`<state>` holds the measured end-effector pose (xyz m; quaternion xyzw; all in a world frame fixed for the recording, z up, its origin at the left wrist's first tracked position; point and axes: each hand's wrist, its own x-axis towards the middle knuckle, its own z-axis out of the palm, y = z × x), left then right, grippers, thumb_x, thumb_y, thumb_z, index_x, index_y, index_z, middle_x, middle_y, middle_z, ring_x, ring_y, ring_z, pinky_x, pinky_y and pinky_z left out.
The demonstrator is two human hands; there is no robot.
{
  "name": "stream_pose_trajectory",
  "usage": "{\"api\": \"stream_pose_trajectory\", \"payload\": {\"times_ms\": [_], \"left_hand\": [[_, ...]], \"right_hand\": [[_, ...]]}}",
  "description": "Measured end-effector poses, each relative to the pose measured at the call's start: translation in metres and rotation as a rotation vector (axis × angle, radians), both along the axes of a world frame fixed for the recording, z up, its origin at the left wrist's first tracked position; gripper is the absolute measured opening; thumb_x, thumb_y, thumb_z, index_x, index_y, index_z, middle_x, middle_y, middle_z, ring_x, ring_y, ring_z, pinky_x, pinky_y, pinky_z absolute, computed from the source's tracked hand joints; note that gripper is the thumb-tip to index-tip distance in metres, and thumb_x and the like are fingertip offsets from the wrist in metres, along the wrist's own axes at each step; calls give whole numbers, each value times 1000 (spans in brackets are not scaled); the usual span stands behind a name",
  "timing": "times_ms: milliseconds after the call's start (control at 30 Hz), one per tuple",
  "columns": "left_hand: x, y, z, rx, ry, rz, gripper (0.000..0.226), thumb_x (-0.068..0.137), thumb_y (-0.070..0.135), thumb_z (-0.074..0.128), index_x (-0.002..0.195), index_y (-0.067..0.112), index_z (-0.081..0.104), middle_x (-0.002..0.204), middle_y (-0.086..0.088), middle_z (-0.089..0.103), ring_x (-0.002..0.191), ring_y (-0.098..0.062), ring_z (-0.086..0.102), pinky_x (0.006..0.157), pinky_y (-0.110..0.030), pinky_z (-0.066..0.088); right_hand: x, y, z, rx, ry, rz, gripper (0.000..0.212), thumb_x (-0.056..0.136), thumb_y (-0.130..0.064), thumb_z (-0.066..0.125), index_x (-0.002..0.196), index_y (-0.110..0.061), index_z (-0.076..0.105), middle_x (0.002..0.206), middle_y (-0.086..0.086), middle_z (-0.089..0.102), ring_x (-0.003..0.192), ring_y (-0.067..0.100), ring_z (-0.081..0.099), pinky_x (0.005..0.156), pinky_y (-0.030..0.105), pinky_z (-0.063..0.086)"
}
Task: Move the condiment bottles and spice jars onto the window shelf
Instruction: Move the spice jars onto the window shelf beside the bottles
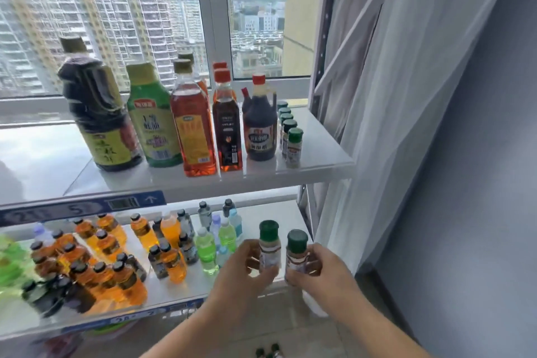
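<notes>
Two green-capped spice jars held upright below the window shelf, one in each hand.

Head view: the left hand [247,270] has its fingers curled round the left spice jar [269,245], and the right hand [319,267] has its fingers wrapped round the right spice jar [296,251]. The jars are just beside each other, in front of the right end of the lower shelf [270,212]. Above, the window shelf [322,151] carries a line of condiment bottles [193,131], with a row of green-capped spice jars [290,134] at its right end. Small drink bottles [116,259] crowd the lower shelf. A white curtain [392,96] hangs to the right.
</notes>
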<state>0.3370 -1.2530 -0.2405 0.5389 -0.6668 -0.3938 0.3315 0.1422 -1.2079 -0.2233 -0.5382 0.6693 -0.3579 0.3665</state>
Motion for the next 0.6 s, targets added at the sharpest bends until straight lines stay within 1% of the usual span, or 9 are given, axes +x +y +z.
{"api": "stream_pose_trajectory", "payload": {"times_ms": [67,133,200,300,367,433,500,567,600], "left_hand": [[0,-7,28,-45,3,-42,25,83,27,79,102,34,64,90,23,71,76,6,63,67,-10,45],[-1,-17,49,-81,2,-67,26,84,26,79,102,35,63,93,27,69,78,3,64,68,-13,46],[-2,-26,68,-113,-4,-82,26,85,29,79,103,38,62,96,27,69,82,0,65,72,-15,49],[-4,-42,88,-145,19,-101,26,86,33,78,106,40,63,97,25,70,84,-1,65,76,-20,52],[-6,-52,98,-155,22,-115,27,87,35,78,108,40,63,97,25,71,83,0,65,76,-22,52],[-11,-62,105,-163,34,-143,27,87,35,78,109,38,63,96,23,72,82,1,65,74,-21,51],[-18,-70,111,-172,38,-167,26,88,34,79,107,37,62,95,24,72,80,2,65,70,-17,49],[-26,-78,116,-176,33,-182,25,88,35,78,107,37,63,95,25,72,81,1,66,71,-18,52],[-29,-83,117,-183,30,-182,25,87,36,79,107,37,63,95,23,73,82,0,67,74,-22,55]], "right_hand": [[1,-7,24,-44,-5,-13,30,76,-37,86,98,-36,66,93,-20,74,86,2,69,76,20,52],[0,-15,43,-87,3,-12,30,76,-35,85,99,-36,66,94,-17,75,87,6,69,77,26,56],[-1,-24,59,-133,9,-18,28,77,-31,84,99,-34,68,92,-14,75,84,8,69,78,32,59],[-4,-36,79,-182,31,-43,26,79,-31,84,99,-37,68,91,-18,75,84,5,69,79,30,60],[-6,-46,87,-216,43,-56,26,80,-33,83,100,-37,68,91,-19,75,85,5,69,80,31,61],[-9,-53,94,-249,52,-78,25,80,-34,83,101,-36,69,90,-19,75,84,5,70,80,30,61],[-15,-60,99,-281,65,-103,24,81,-37,82,101,-36,69,90,-20,75,84,4,70,79,28,60],[-23,-69,104,-311,83,-113,22,82,-36,82,98,-38,68,87,-23,75,83,1,69,76,22,56],[-28,-73,108,-323,82,-115,21,82,-35,82,96,-39,67,86,-25,74,83,-1,69,74,17,54]]}}
